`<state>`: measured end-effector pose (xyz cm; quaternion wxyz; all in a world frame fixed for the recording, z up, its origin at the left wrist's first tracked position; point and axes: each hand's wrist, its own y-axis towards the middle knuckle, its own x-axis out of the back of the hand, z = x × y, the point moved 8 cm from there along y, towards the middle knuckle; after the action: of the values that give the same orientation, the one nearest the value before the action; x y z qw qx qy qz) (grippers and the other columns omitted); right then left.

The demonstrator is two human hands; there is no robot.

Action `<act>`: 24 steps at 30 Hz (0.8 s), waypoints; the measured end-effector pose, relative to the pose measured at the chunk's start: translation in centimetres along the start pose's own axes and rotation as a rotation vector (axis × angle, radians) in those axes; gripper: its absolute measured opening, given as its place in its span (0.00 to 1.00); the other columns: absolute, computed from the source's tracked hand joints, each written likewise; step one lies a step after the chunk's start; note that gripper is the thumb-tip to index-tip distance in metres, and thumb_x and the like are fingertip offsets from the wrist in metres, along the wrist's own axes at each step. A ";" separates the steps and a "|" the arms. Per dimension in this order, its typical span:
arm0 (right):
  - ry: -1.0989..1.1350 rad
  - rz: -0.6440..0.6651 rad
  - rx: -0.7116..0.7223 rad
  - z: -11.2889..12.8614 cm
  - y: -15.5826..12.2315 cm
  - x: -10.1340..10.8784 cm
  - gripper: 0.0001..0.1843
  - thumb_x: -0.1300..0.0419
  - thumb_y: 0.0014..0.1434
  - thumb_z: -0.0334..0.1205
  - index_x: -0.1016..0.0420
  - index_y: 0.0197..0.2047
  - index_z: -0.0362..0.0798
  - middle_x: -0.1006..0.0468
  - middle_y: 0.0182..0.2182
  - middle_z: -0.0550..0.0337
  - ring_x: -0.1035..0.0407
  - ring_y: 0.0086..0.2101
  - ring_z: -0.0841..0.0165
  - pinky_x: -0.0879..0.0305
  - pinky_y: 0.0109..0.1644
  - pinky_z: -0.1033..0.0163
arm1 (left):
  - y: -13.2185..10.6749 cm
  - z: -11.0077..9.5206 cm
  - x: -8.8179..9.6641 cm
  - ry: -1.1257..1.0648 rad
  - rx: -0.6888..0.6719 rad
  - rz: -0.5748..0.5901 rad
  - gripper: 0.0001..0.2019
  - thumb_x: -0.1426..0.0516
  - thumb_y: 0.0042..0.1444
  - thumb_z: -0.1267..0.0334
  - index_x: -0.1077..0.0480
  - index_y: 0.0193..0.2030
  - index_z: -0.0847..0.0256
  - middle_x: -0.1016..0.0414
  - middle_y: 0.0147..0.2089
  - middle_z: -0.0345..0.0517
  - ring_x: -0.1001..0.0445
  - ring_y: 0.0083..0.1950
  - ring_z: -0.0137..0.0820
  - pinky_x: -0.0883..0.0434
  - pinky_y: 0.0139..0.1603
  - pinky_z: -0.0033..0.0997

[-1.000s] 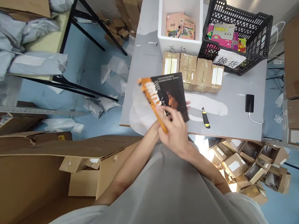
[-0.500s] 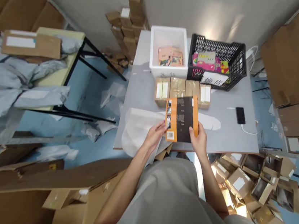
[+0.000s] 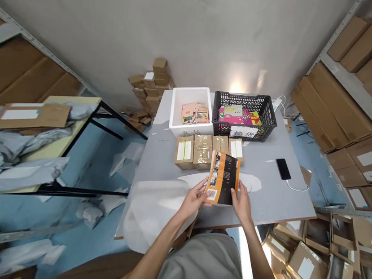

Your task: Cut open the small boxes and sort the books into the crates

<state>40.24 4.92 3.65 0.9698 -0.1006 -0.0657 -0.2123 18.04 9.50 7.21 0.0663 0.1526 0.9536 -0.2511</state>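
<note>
I hold an orange and black book (image 3: 223,176) upright over the grey table (image 3: 268,190), its back cover with a barcode facing me. My left hand (image 3: 194,199) grips its lower left corner. My right hand (image 3: 242,205) grips its lower right edge. Under my left hand lies a white plastic mailer bag (image 3: 152,210) that hangs over the table's front edge. Just behind the book stands a row of small brown cardboard parcels (image 3: 201,150).
A white foam box (image 3: 191,113) and a black crate (image 3: 243,117) hold colourful books at the table's back. A phone (image 3: 283,168) on a cable lies right. Open cartons (image 3: 323,260) litter the floor right; a second table with grey bags (image 3: 17,155) stands left.
The book was tilted with its front cover showing, held by the right hand; it now faces me back cover up, held by both hands. The view has lifted towards the wall.
</note>
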 end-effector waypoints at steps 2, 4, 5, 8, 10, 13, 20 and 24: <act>0.044 0.058 0.028 2.0 1.0 -1.5 0.38 0.27 0.61 0.65 0.18 0.66 0.51 0.19 0.69 0.40 0.26 0.70 0.43 0.24 0.73 0.40 | 0.6 -1.5 -1.8 0.147 -0.109 -0.042 0.36 0.26 0.57 0.48 0.20 0.72 0.51 0.15 0.69 0.54 0.12 0.58 0.55 0.11 0.47 0.47; 0.160 0.128 0.016 3.5 1.7 -3.0 0.35 0.28 0.63 0.64 0.17 0.64 0.51 0.15 0.64 0.43 0.20 0.63 0.47 0.19 0.66 0.45 | 0.7 -3.0 -3.9 0.323 -0.224 -0.039 0.25 0.30 0.61 0.51 0.14 0.65 0.49 0.13 0.66 0.51 0.14 0.64 0.58 0.13 0.59 0.52; 0.206 0.120 0.003 3.9 2.0 -3.3 0.32 0.29 0.64 0.64 0.16 0.60 0.51 0.12 0.59 0.44 0.18 0.58 0.49 0.18 0.63 0.46 | 0.7 -3.6 -4.8 0.398 -0.267 -0.013 0.22 0.31 0.62 0.52 0.13 0.63 0.47 0.13 0.65 0.50 0.15 0.68 0.58 0.15 0.64 0.52; 0.304 -0.013 -0.042 4.4 3.3 -2.0 0.26 0.32 0.63 0.64 0.15 0.50 0.51 0.09 0.49 0.49 0.17 0.51 0.52 0.20 0.62 0.48 | 1.6 -4.9 -5.0 0.509 -0.293 -0.016 0.23 0.30 0.62 0.51 0.14 0.64 0.46 0.14 0.67 0.51 0.17 0.69 0.57 0.15 0.62 0.51; 0.390 -0.018 -0.082 4.3 4.3 -1.0 0.25 0.31 0.61 0.63 0.15 0.50 0.51 0.09 0.50 0.51 0.17 0.53 0.51 0.21 0.63 0.48 | 2.8 -5.7 -2.1 0.501 -0.260 -0.204 0.28 0.26 0.59 0.48 0.16 0.65 0.49 0.16 0.70 0.55 0.17 0.68 0.59 0.15 0.57 0.49; 0.475 0.110 -0.151 4.7 5.7 -0.2 0.26 0.28 0.58 0.61 0.14 0.52 0.53 0.08 0.51 0.51 0.16 0.55 0.48 0.19 0.62 0.46 | 5.0 -5.0 2.0 0.284 -0.126 -0.346 0.32 0.23 0.54 0.42 0.17 0.61 0.56 0.16 0.67 0.62 0.16 0.65 0.57 0.16 0.51 0.42; 0.479 0.329 -0.153 6.9 9.2 -0.2 0.32 0.25 0.60 0.59 0.15 0.62 0.54 0.09 0.54 0.52 0.16 0.56 0.48 0.13 0.56 0.47 | 8.6 -2.5 1.0 -0.212 0.086 -0.108 0.38 0.17 0.45 0.45 0.20 0.58 0.59 0.17 0.36 0.42 0.27 0.26 0.25 0.38 0.20 0.21; 0.438 0.424 -0.211 6.9 11.9 -0.7 0.36 0.25 0.56 0.50 0.19 0.68 0.57 0.11 0.57 0.54 0.16 0.46 0.55 0.14 0.33 0.57 | 11.2 -4.7 1.1 -0.276 0.062 -0.194 0.34 0.17 0.46 0.53 0.21 0.56 0.55 0.15 0.42 0.45 0.23 0.29 0.27 0.34 0.20 0.22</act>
<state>44.08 17.35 8.27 0.9677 -0.1642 0.1893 -0.0278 20.38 21.40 5.93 0.1675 0.0260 0.9374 -0.3042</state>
